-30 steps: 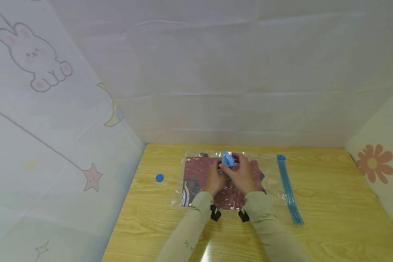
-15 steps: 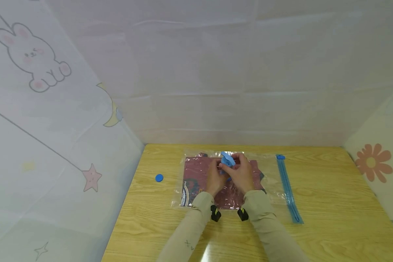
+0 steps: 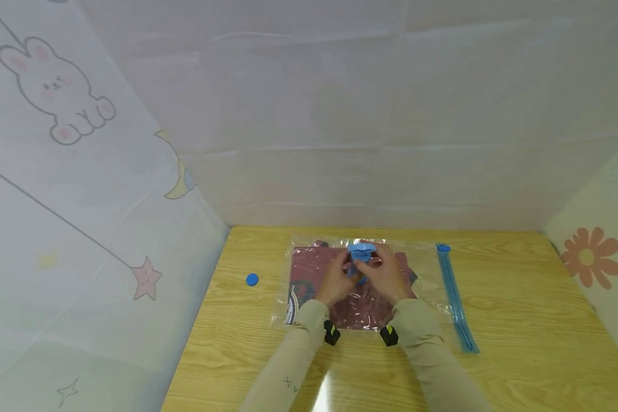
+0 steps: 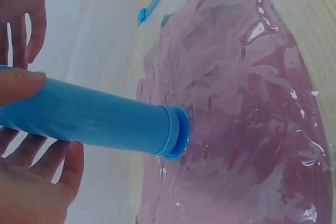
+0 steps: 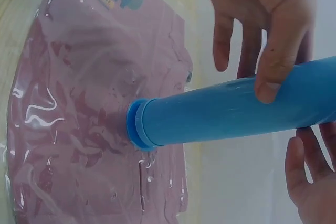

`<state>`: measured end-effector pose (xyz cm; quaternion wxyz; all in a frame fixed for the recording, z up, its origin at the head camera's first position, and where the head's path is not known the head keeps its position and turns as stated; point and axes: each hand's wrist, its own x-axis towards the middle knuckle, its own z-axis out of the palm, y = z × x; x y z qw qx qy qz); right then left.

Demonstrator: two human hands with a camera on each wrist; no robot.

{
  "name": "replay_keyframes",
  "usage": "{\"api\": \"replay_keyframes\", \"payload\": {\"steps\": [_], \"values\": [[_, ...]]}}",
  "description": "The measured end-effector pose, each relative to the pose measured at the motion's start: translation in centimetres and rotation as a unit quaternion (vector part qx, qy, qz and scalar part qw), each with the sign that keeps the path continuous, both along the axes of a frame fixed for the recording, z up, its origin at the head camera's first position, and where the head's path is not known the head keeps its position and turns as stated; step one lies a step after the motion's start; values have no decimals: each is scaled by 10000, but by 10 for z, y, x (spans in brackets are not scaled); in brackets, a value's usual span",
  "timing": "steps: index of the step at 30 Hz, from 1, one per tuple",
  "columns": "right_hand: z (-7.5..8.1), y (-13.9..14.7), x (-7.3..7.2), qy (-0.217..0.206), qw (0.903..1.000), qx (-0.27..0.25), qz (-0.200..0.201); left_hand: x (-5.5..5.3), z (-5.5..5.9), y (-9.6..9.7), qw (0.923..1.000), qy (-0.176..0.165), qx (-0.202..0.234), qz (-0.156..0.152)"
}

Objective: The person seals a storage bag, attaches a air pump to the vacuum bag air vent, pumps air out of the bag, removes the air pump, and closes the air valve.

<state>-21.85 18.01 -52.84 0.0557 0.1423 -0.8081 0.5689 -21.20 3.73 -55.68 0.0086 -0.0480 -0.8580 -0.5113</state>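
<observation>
A blue hand pump stands upright between my hands, its crossbar handle at the top. Its lower end meets a round blue valve on a clear vacuum storage bag. Inside the bag lies a flat maroon garment with some print at its left. My left hand holds the pump barrel from the left, thumb on its near side in the right wrist view. My right hand holds it from the right, thumb across the barrel in the left wrist view.
A small blue disc-shaped cap lies on the wooden table, left of the bag. The bag's blue zip strip runs along its right side, with a slider at the far end. Patterned sheets cover the surrounding walls.
The pump's handle has turned from pointing away, through a slant, to lying crosswise. My hands have shifted a little around the barrel, wrists slightly farther apart. Bag and cap stay put.
</observation>
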Motion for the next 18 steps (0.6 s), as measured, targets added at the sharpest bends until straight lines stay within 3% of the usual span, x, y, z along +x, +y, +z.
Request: {"api": "replay_keyframes", "payload": {"steps": [11,18], "values": [[4,1,-1,-302,9992,111,229,0,-2,-1,9997,93,180,-103],[5,-2,4,-693,9976,-51,66,0,-4,6,9995,-17,231,237]]}}
